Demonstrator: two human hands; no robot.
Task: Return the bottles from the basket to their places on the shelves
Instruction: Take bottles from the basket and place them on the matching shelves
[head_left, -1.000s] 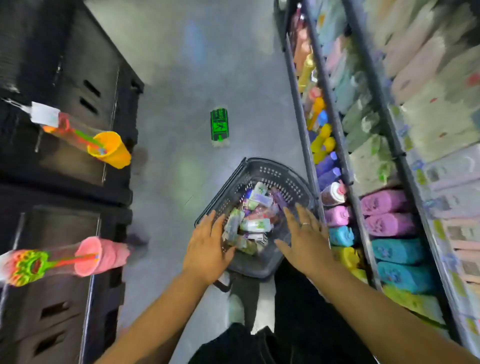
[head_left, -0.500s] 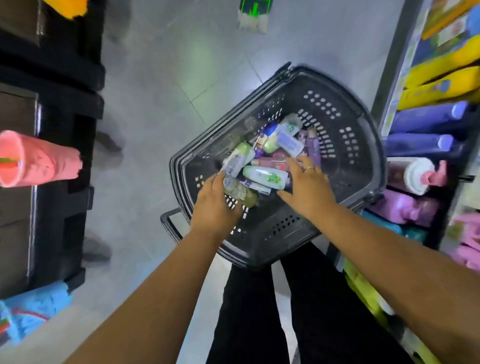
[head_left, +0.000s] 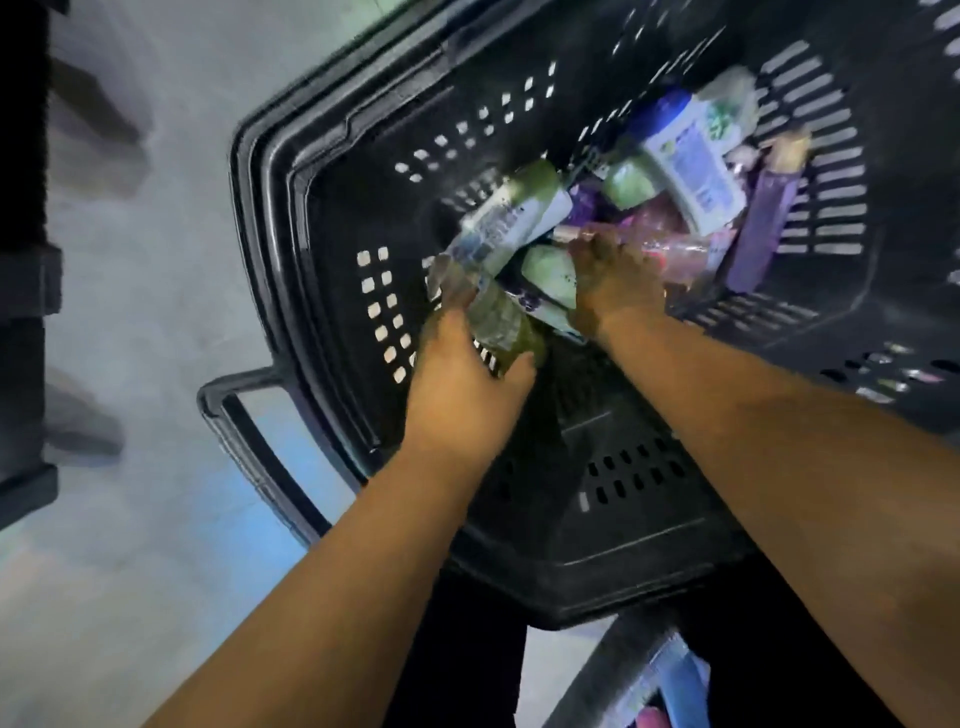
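Bottles (head_left: 691, 171) (jumbled) inside black basket (head_left: 322, 218)

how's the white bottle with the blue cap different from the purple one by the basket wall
The white bottle is broad with a blue cap; the purple bottle is slim with a tan cap. The white bottle lies atop the pile; the purple bottle lies along the basket wall. Both are in the basket.

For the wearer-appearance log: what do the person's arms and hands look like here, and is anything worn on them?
Both forearms are bare up to the frame edge, with no sleeves in view. The left hand and right hand are ungloved, and no watch or bracelet shows at either wrist. Motion blur hides whether any finger carries a ring.
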